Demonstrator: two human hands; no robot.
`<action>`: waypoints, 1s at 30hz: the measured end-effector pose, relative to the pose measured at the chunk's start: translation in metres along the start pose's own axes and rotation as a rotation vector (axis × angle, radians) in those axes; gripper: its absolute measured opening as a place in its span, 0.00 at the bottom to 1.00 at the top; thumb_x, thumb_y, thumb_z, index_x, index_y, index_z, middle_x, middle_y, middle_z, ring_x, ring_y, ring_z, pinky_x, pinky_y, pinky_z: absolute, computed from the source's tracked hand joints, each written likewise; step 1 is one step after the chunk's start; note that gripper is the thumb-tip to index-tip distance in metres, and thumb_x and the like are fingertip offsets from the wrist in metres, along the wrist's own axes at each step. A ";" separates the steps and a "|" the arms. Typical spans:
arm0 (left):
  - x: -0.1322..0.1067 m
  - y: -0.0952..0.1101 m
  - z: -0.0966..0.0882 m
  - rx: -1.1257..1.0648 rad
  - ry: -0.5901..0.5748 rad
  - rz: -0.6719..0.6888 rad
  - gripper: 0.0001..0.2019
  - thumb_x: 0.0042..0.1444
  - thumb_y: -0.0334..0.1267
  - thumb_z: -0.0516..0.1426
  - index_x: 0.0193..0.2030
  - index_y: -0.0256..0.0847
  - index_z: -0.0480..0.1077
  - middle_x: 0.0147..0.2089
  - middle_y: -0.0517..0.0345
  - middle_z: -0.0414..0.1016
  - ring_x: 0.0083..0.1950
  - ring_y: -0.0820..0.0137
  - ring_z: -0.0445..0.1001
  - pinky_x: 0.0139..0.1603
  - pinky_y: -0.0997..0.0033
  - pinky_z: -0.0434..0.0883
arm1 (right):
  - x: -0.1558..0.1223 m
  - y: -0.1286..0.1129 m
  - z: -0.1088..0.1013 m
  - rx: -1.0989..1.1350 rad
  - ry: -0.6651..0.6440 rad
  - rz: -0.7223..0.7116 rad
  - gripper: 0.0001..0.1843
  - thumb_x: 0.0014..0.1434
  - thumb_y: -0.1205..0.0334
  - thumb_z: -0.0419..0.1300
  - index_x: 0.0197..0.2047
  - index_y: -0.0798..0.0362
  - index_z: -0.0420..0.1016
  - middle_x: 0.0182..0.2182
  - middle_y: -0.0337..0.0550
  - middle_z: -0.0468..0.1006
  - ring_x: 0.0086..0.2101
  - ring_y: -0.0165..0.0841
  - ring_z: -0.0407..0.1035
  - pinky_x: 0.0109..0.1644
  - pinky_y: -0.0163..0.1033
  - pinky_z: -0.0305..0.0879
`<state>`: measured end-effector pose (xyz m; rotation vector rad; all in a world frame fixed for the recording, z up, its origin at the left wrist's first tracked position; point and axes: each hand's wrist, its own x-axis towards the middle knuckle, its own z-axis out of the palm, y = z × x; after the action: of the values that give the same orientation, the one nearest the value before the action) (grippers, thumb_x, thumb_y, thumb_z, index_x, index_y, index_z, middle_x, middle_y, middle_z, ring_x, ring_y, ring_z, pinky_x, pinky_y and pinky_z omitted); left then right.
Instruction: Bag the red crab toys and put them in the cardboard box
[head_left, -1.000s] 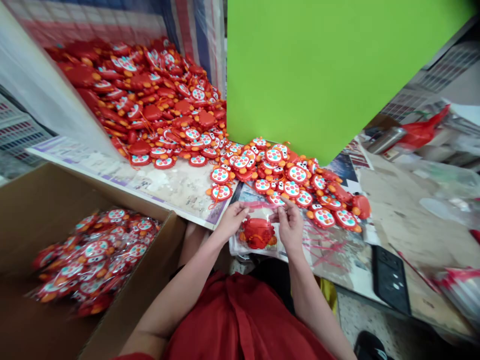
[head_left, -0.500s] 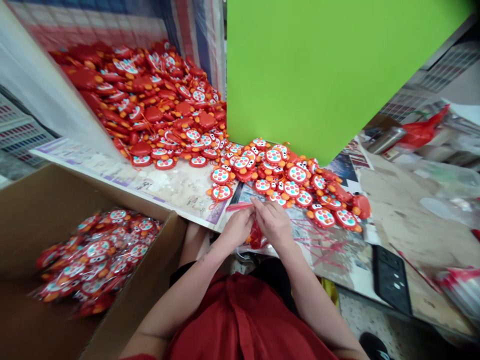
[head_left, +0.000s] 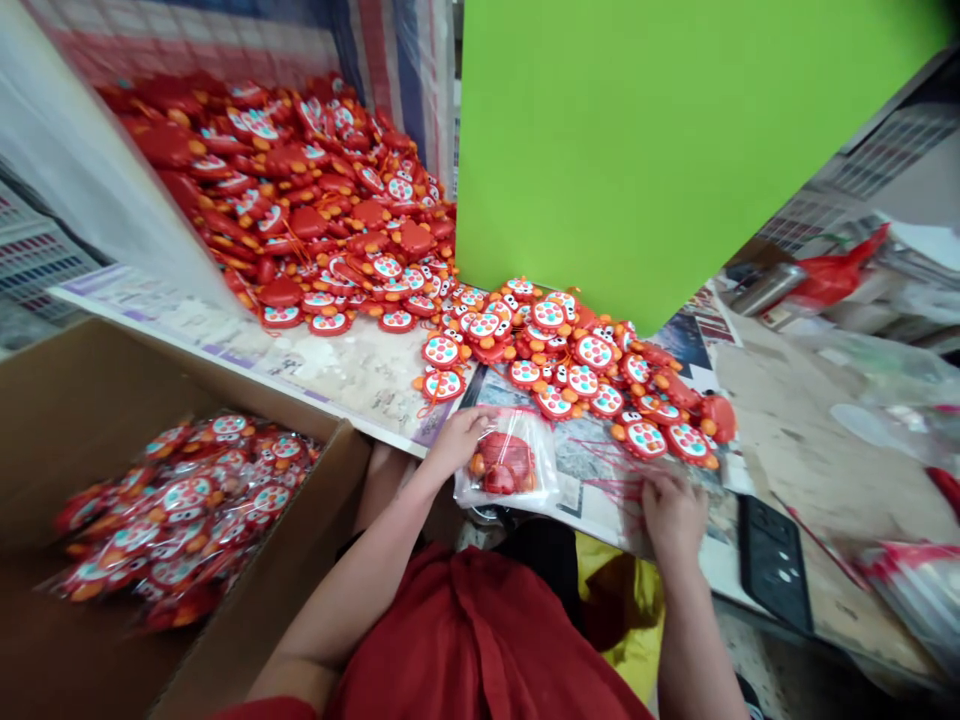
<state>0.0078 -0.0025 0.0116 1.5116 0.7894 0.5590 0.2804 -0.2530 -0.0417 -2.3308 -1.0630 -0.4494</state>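
Note:
My left hand pinches the upper left edge of a clear plastic bag at the table's front edge. Inside the bag lies a red crab-like toy, its plain red back upward and orange knobs at its sides. Off to the right, my right hand is held low over the table with its fingers curled in. Thin pink strips lie beside its fingertips; whether one is between them is hidden. Beyond both hands spreads a loose pile of similar toys with white, dotted faces.
A large heap of the toys fills a plastic-lined sack at the back left. Bagged toys lie in a cardboard box at left. A green panel stands behind the pile. A black phone rests at right.
Both hands were together at the top of the bag. My right hand has moved away to the right, over the pink strips, while my left keeps the bag, which now shows flat.

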 end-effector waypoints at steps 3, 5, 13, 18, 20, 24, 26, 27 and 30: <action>0.002 -0.001 0.003 -0.047 -0.001 0.025 0.10 0.57 0.35 0.57 0.44 0.39 0.76 0.45 0.53 0.80 0.48 0.64 0.77 0.51 0.64 0.73 | -0.003 -0.004 -0.005 -0.027 0.061 -0.068 0.16 0.53 0.64 0.51 0.36 0.52 0.80 0.45 0.55 0.75 0.44 0.48 0.67 0.50 0.57 0.60; 0.000 0.002 0.005 -0.121 -0.020 -0.026 0.10 0.56 0.35 0.58 0.44 0.38 0.76 0.45 0.52 0.80 0.48 0.64 0.77 0.48 0.66 0.73 | 0.005 -0.025 -0.007 0.040 0.171 -0.022 0.16 0.53 0.65 0.52 0.39 0.53 0.80 0.46 0.56 0.74 0.46 0.48 0.67 0.51 0.57 0.61; -0.016 0.020 -0.001 -0.331 -0.101 -0.155 0.16 0.55 0.43 0.62 0.48 0.37 0.73 0.49 0.46 0.78 0.44 0.66 0.78 0.37 0.73 0.71 | 0.038 -0.142 0.020 0.863 -0.406 0.135 0.22 0.56 0.46 0.61 0.47 0.52 0.78 0.38 0.48 0.81 0.37 0.41 0.73 0.44 0.49 0.70; -0.020 0.021 -0.007 -0.371 -0.096 -0.145 0.17 0.56 0.43 0.61 0.50 0.38 0.72 0.50 0.47 0.78 0.45 0.66 0.77 0.37 0.73 0.70 | 0.039 -0.154 0.033 0.980 -0.498 0.213 0.24 0.53 0.44 0.64 0.45 0.53 0.79 0.37 0.48 0.82 0.36 0.40 0.74 0.43 0.48 0.70; -0.020 0.021 -0.009 -0.391 -0.081 -0.147 0.17 0.56 0.42 0.61 0.50 0.37 0.72 0.50 0.46 0.78 0.46 0.66 0.77 0.36 0.74 0.70 | 0.039 -0.142 0.033 0.942 -0.450 0.220 0.23 0.54 0.44 0.63 0.44 0.53 0.79 0.36 0.47 0.82 0.36 0.40 0.73 0.43 0.47 0.70; -0.018 0.020 -0.011 -0.411 -0.062 -0.148 0.17 0.55 0.42 0.62 0.49 0.36 0.72 0.47 0.47 0.79 0.44 0.66 0.77 0.35 0.75 0.69 | 0.037 -0.106 0.031 0.874 -0.349 0.276 0.24 0.54 0.45 0.63 0.47 0.54 0.78 0.32 0.45 0.80 0.32 0.37 0.72 0.40 0.45 0.69; -0.016 0.020 -0.011 -0.418 -0.052 -0.152 0.17 0.54 0.42 0.63 0.48 0.36 0.72 0.46 0.47 0.79 0.43 0.67 0.77 0.34 0.75 0.69 | 0.035 -0.085 0.028 0.774 -0.276 0.273 0.24 0.54 0.46 0.61 0.47 0.54 0.78 0.32 0.46 0.80 0.32 0.37 0.72 0.39 0.45 0.69; -0.015 0.020 -0.011 -0.423 -0.047 -0.157 0.17 0.54 0.42 0.63 0.48 0.36 0.72 0.46 0.47 0.79 0.42 0.67 0.77 0.34 0.75 0.70 | 0.033 -0.074 0.025 0.692 -0.239 0.245 0.24 0.53 0.47 0.61 0.47 0.55 0.78 0.33 0.48 0.80 0.32 0.39 0.72 0.39 0.46 0.69; -0.013 0.021 -0.010 -0.440 -0.045 -0.166 0.18 0.52 0.43 0.64 0.47 0.36 0.71 0.47 0.47 0.78 0.42 0.66 0.77 0.35 0.73 0.70 | 0.030 -0.048 0.012 0.356 -0.115 0.091 0.21 0.54 0.50 0.58 0.43 0.56 0.80 0.36 0.54 0.80 0.37 0.45 0.72 0.44 0.53 0.67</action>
<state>-0.0050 -0.0054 0.0347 1.0410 0.6956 0.5314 0.2637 -0.2016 -0.0207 -2.0936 -0.9922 -0.0818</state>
